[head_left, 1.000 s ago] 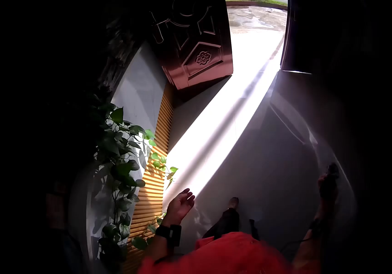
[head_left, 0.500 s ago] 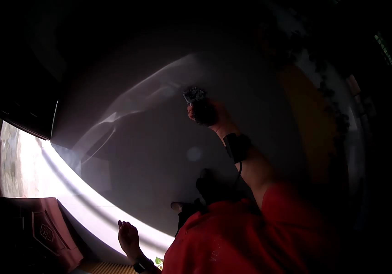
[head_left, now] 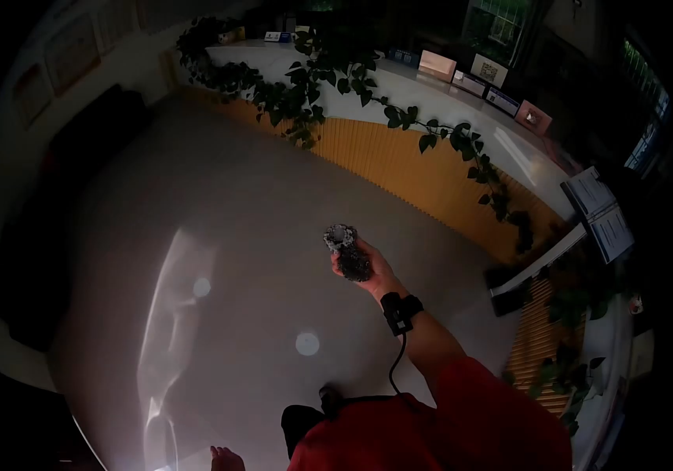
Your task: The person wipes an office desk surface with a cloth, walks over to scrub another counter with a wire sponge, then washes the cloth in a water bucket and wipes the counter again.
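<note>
Wearing a red short-sleeved top [head_left: 430,428], with a dark shoe [head_left: 328,396] just beyond its hem. Reaching into view at the bottom edge with only part of the left hand [head_left: 228,460]; cannot tell whether open or closed. Wearing a black strapped device [head_left: 401,312] on the right wrist, with a thin black cable [head_left: 393,369] trailing to the top. Gripping a mottled grey-and-black, rough-surfaced object [head_left: 349,253] in the right hand [head_left: 377,275], fingers closed around it, above the smooth grey floor [head_left: 258,330]. Facing, farther off to the right, a white-posted stand [head_left: 544,261] with tilted printed panels [head_left: 601,213]. Facing, beyond, a curved white counter [head_left: 501,140] with a slatted yellow-brown wooden front [head_left: 399,161], draped with green leafy vines [head_left: 352,74] and topped with small cards, including a pink one [head_left: 533,117].
</note>
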Motion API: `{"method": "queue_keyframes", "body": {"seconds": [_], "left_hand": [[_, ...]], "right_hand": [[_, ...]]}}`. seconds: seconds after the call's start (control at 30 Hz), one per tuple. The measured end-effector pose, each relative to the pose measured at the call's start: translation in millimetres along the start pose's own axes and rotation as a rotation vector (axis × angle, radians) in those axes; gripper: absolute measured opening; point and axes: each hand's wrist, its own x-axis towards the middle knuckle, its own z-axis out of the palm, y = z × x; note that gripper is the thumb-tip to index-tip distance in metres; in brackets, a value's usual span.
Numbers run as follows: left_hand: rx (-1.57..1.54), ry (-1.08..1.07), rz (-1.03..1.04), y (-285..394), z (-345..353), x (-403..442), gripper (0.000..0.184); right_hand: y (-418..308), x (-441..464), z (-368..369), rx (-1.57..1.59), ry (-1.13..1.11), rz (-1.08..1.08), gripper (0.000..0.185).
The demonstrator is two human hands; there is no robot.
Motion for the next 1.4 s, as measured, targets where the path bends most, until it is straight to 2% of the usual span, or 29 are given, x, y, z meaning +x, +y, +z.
{"method": "queue_keyframes", "body": {"seconds": [0.07, 0.1, 0.13, 0.23, 0.3, 0.37, 0.4, 0.57, 0.67, 0.77, 0.9, 1.1, 1.23, 1.4], "left_hand": [[0.084, 0.017, -0.043, -3, 39, 41, 0.018], [0.127, 0.027, -0.061, -5, 57, 63, 0.017], [0.157, 0.063, -0.080, -9, 76, 83, 0.016], [0.245, 0.166, -0.142, -24, 121, 143, 0.013], [0.378, 0.123, -0.181, -25, 116, 205, 0.019], [0.513, 0.077, -0.237, -31, 110, 269, 0.025], [0.526, 0.191, -0.245, -41, 130, 290, 0.027], [0.622, 0.228, -0.246, -61, 222, 396, 0.021], [0.628, 0.183, -0.213, -62, 270, 450, 0.021], [0.674, 0.253, -0.208, -77, 308, 491, 0.020], [0.699, 0.280, -0.309, -112, 343, 548, 0.018], [0.704, 0.284, -0.392, -173, 397, 629, 0.017], [0.690, 0.240, -0.350, -202, 431, 682, 0.016], [0.696, 0.208, -0.330, -232, 483, 741, 0.015]], "right_hand": [[-32, -4, -11, 0.020, 0.029, -0.084, 0.027], [-50, -27, -17, 0.213, 0.144, -0.151, 0.029], [-64, -33, -31, 0.224, 0.164, -0.190, 0.031], [-93, -50, -62, 0.149, 0.157, -0.343, 0.037], [-113, -51, -75, 0.059, 0.192, -0.469, 0.037], [-133, -43, -82, 0.119, 0.207, -0.554, 0.037], [-142, -39, -84, 0.149, 0.215, -0.594, 0.037], [-177, 1, -74, 0.133, 0.192, -0.748, 0.033], [-195, 43, -66, 0.117, 0.202, -0.775, 0.032], [-207, 87, -51, 0.119, 0.239, -0.772, 0.033], [-223, 119, -54, 0.116, 0.328, -0.770, 0.035], [-277, 137, -60, 0.091, 0.423, -0.925, 0.032], [-339, 181, -62, 0.098, 0.394, -0.990, 0.031], [-403, 274, -55, 0.059, 0.286, -0.938, 0.032]]}}
